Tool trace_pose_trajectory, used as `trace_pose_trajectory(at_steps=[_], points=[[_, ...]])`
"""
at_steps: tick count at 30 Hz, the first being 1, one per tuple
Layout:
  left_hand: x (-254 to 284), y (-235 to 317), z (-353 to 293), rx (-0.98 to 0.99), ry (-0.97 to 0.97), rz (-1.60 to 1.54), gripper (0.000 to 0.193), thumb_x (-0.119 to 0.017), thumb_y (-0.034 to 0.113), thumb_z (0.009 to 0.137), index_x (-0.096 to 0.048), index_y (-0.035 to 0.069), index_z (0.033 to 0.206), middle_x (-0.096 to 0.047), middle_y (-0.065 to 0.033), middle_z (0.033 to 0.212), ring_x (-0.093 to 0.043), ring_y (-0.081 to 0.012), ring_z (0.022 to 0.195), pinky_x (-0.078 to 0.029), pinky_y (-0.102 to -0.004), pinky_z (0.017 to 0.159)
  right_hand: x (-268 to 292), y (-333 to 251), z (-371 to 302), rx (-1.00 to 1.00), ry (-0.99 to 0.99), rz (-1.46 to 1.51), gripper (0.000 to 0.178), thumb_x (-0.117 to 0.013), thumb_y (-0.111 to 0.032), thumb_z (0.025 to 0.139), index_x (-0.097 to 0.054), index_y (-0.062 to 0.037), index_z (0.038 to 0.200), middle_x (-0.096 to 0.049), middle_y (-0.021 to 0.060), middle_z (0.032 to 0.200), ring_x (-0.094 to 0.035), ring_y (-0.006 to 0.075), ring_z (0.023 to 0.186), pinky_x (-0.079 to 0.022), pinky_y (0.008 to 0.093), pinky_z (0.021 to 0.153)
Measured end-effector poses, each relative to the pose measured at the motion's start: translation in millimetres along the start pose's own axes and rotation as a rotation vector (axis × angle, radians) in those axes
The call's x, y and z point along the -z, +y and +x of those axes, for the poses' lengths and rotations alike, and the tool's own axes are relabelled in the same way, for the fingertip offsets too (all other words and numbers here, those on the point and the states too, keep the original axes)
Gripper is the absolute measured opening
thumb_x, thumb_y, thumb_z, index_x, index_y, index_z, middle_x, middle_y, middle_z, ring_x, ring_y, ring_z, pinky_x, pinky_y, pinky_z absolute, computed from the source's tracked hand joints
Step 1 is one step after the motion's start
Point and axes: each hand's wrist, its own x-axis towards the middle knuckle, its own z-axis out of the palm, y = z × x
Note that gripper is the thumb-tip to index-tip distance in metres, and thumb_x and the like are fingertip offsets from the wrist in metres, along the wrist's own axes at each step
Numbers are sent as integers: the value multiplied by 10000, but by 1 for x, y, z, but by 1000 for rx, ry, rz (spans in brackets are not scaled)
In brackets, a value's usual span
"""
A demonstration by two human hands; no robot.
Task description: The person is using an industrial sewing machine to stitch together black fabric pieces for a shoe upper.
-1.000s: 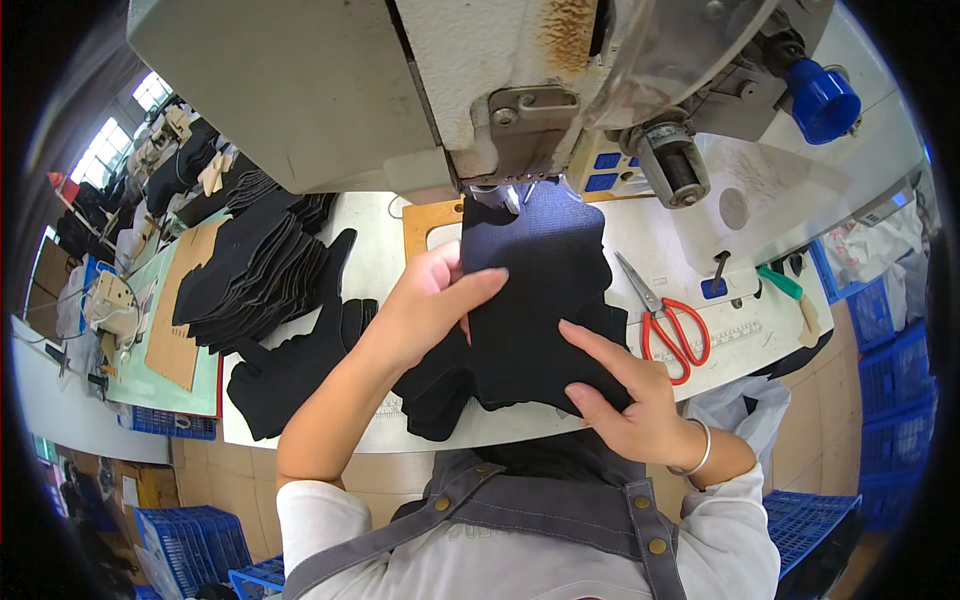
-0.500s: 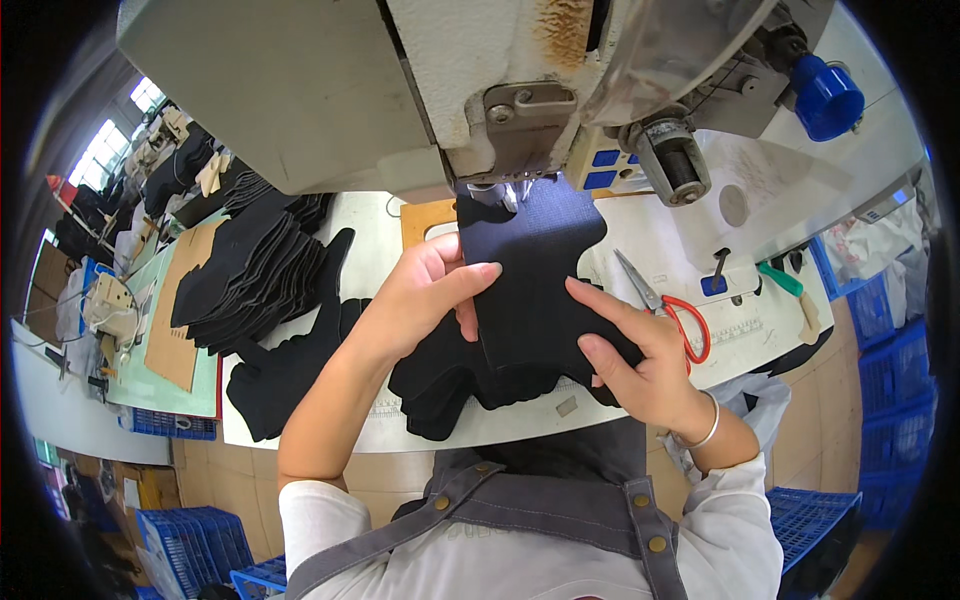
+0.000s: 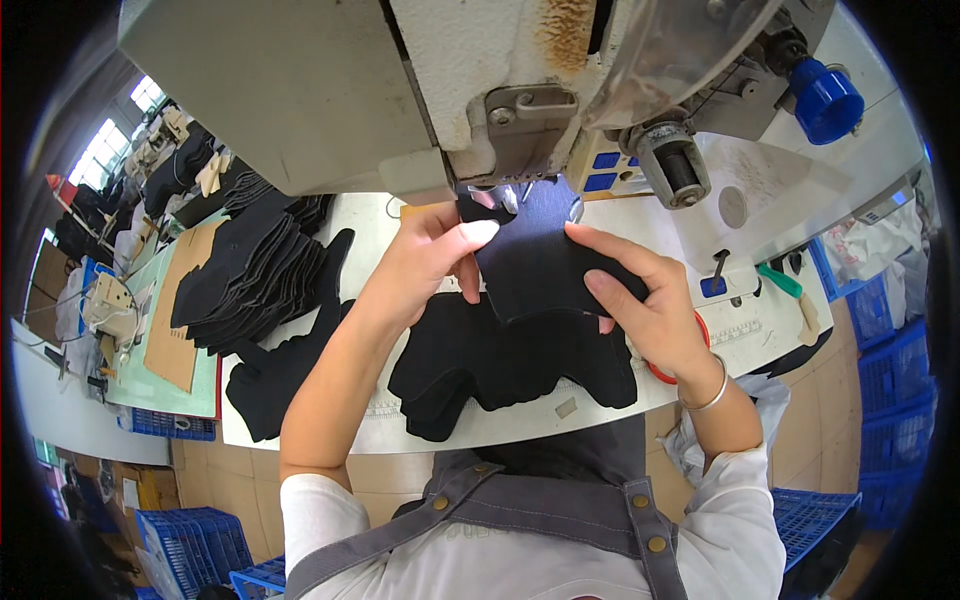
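Note:
A dark cut fabric piece (image 3: 535, 262) is lifted off the white table (image 3: 520, 425) just below the head of a sewing machine (image 3: 470, 90). My left hand (image 3: 425, 262) pinches its left edge, thumb on top. My right hand (image 3: 645, 300) grips its right edge, with a silver bangle on the wrist. Under the held piece, more dark fabric pieces (image 3: 500, 370) lie flat on the table near its front edge.
A fanned stack of dark cut pieces (image 3: 250, 270) and a brown cardboard sheet (image 3: 180, 310) lie to the left. Red-handled scissors (image 3: 655, 372) peek out under my right hand. Blue crates (image 3: 890, 370) stand at right and on the floor at lower left.
Both hands have lifted the dark piece off the table and drawn it closer together under the machine head; my right hand moved up from the table edge, covering the scissors.

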Motion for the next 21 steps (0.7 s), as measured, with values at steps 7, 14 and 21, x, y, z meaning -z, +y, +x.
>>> trace_pose_trajectory(at_steps=[7, 14, 21], points=[[4, -3, 8, 8, 12, -106, 198, -567, 188, 776, -556, 24, 886, -546, -44, 614, -516, -124, 426, -424, -232, 393, 9, 9, 19, 13, 49, 17, 281, -566, -93, 819, -569, -63, 1098, -592, 57, 878, -500, 54, 549, -429, 180, 474], [-5, 2, 2, -2, 43, -139, 169, -594, 171, 760, -549, 26, 832, -544, -43, 568, -512, -126, 423, -424, -233, 387, 27, 11, 40, 29, 66, 28, 202, -592, -130, 803, -592, 4, 954, -565, 35, 806, -509, 62, 584, -453, 191, 488], [-9, -2, -1, -55, 70, -97, 183, -590, 200, 772, -566, 24, 815, -538, -40, 601, -497, -119, 446, -434, -227, 412, 33, 12, 52, 36, 71, 35, 234, -593, -159, 797, -587, 20, 947, -573, 29, 802, -526, 70, 629, -465, 199, 512]])
